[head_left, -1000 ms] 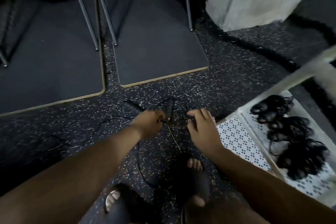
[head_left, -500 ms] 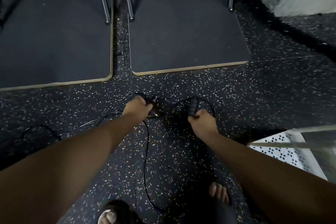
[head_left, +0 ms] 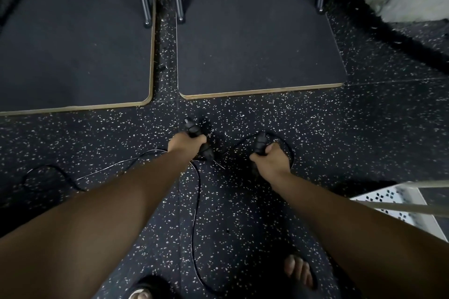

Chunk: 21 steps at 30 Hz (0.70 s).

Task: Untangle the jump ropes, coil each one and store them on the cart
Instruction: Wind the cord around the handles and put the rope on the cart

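A black jump rope handle (head_left: 192,128) is gripped in the curled left hand (head_left: 185,145). A second handle (head_left: 260,142) is clasped in the right hand (head_left: 269,162) at 3 o'clock from it, and the thin cord (head_left: 196,201) is trailed over the speckled floor (head_left: 340,141) toward 6 and 9 o'clock. Only a corner of the cart's perforated white shelf (head_left: 393,198) is seen at 4 o'clock, its load out of view, and two tan-edged mats (head_left: 255,43) are laid at 12 o'clock with a floor strip between them.
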Each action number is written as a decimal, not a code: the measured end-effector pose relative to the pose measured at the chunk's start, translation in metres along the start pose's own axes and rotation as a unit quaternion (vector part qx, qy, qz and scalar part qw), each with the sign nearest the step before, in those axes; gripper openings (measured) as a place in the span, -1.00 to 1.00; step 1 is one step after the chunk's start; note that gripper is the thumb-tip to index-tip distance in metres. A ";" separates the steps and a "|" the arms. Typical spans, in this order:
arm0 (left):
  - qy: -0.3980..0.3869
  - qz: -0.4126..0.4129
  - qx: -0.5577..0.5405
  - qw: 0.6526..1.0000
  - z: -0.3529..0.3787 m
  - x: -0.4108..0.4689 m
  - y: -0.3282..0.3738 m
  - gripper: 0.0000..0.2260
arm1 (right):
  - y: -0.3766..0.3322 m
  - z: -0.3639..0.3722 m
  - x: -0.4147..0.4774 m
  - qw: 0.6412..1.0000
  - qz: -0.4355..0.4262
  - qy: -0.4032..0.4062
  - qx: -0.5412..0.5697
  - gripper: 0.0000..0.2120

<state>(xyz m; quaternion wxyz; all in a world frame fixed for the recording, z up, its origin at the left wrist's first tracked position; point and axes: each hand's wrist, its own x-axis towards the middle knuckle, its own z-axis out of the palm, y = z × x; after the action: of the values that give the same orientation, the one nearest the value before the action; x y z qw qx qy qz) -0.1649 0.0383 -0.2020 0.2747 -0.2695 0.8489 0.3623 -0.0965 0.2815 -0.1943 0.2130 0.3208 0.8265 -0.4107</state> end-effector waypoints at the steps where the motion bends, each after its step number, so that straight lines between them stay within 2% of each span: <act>1: -0.007 0.022 0.002 1.000 -0.005 -0.008 0.005 -0.65 | -0.002 -0.004 -0.010 1.000 -0.016 -0.001 0.005 -0.74; 5: -0.041 0.093 -0.036 0.994 -0.038 -0.051 0.024 -0.78 | -0.019 -0.028 -0.050 0.996 -0.092 -0.002 0.016 -0.80; 10: -0.061 0.207 -0.002 0.976 -0.084 -0.121 0.047 -0.69 | -0.059 -0.071 -0.102 0.987 -0.160 0.006 0.013 -0.78; 13: -0.073 0.239 -0.030 0.968 -0.105 -0.161 0.060 -0.64 | -0.084 -0.092 -0.132 0.980 -0.195 0.031 0.021 -0.76; 21: -0.080 0.326 -0.090 0.938 -0.181 -0.297 0.109 -0.80 | -0.165 -0.167 -0.252 0.943 -0.323 0.047 0.057 -0.73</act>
<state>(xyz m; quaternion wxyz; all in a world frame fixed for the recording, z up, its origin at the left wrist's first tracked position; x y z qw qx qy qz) -0.0769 0.0414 0.1517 0.1829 0.0283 0.8295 0.5269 -0.0504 0.2527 0.1452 0.0110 0.0671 0.8700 -0.4884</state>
